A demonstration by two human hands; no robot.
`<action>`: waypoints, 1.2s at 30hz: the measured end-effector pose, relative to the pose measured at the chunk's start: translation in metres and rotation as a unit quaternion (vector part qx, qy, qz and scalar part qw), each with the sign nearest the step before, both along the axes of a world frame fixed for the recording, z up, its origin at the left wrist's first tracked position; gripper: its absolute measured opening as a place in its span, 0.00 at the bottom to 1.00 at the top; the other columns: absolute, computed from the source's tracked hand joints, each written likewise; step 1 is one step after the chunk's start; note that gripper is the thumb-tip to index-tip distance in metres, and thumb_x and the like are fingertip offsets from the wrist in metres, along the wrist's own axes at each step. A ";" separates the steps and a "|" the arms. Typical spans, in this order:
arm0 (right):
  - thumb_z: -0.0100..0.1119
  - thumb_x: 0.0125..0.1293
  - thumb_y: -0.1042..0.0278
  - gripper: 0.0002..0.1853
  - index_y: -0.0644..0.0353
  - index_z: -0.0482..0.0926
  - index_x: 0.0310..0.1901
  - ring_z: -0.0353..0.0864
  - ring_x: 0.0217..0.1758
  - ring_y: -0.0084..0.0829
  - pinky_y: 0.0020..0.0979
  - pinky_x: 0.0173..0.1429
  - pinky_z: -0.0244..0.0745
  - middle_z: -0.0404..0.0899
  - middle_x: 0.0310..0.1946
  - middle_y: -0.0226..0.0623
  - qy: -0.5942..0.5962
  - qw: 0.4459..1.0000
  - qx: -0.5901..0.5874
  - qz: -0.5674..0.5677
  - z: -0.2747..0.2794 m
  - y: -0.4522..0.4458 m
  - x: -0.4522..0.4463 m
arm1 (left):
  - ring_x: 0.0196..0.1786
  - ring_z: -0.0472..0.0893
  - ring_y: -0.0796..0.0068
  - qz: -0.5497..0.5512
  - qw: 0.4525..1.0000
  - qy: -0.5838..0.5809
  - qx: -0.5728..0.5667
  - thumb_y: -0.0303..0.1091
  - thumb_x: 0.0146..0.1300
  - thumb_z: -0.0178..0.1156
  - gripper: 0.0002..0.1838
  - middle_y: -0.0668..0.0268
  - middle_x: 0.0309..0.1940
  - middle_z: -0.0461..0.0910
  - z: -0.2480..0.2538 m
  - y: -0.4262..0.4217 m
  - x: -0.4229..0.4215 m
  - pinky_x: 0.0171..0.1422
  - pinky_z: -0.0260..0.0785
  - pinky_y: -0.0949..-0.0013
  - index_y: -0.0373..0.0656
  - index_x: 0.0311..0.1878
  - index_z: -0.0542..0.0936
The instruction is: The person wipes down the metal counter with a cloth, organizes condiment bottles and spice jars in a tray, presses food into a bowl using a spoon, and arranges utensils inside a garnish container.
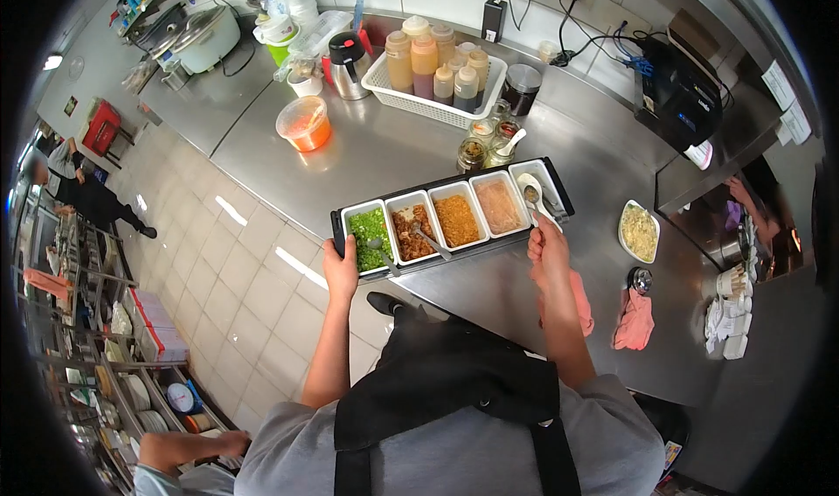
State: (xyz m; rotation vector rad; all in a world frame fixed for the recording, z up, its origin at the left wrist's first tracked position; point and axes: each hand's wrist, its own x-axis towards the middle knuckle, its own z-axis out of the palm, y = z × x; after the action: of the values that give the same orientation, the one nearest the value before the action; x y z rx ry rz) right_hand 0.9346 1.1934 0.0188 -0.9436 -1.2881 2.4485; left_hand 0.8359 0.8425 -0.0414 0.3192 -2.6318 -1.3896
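Observation:
My left hand point(340, 269) is closed on the left end of a black condiment holder point(336, 225), thumb on top. Its white tubs hold chopped green onion point(369, 231), brown crumbly bits point(408, 234), orange-brown granules point(457, 220) and a pale pink flaky food point(498, 204). Metal spoons rest in the two leftmost tubs. At the holder's right end, my right hand point(550, 249) grips a spoon point(531, 195) over the last white tub point(549, 181). Some of that tub's contents are hidden by the spoon.
Behind the holder stand small jars point(472, 153), an orange-filled tub point(304, 125) and a white basket point(384, 90) of squeeze bottles. A bowl of pale shreds point(639, 232) and a pink cloth point(634, 323) lie right. Another person point(83, 186) stands far left; someone's arm point(188, 450) shows lower left.

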 end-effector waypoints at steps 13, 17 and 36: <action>0.50 0.72 0.54 0.20 0.61 0.72 0.55 0.61 0.16 0.14 0.19 0.20 0.54 0.70 0.19 0.26 -0.092 0.986 0.125 0.070 0.007 -0.002 -0.011 | 0.30 0.79 0.53 0.001 0.999 -0.035 -0.016 0.49 0.65 0.56 0.23 0.48 0.26 0.78 0.009 0.002 0.000 0.37 0.69 0.57 0.33 0.39 0.72; 0.51 0.71 0.58 0.18 0.60 0.73 0.56 0.69 0.19 0.23 0.28 0.24 0.64 0.72 0.18 0.31 -0.014 0.904 0.419 0.078 -0.001 -0.045 -0.012 | 0.31 0.79 0.51 0.003 1.000 -0.024 -0.014 0.50 0.65 0.56 0.23 0.48 0.26 0.78 0.003 0.001 -0.004 0.38 0.69 0.56 0.33 0.40 0.72; 0.57 0.54 0.73 0.05 0.61 0.83 0.27 0.83 0.36 0.36 0.34 0.38 0.80 0.80 0.32 0.41 -0.023 0.420 0.848 0.324 -0.019 -0.134 -0.081 | 0.32 0.80 0.52 0.017 1.000 -0.014 0.002 0.52 0.63 0.57 0.24 0.47 0.26 0.79 0.003 0.002 -0.002 0.38 0.70 0.56 0.33 0.39 0.74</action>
State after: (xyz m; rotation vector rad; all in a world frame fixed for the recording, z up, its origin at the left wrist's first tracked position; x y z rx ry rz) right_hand 0.8541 1.0595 -0.0006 0.2458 -3.0552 0.0186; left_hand 0.8336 0.8446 -0.0383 0.3852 -2.6341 -1.3891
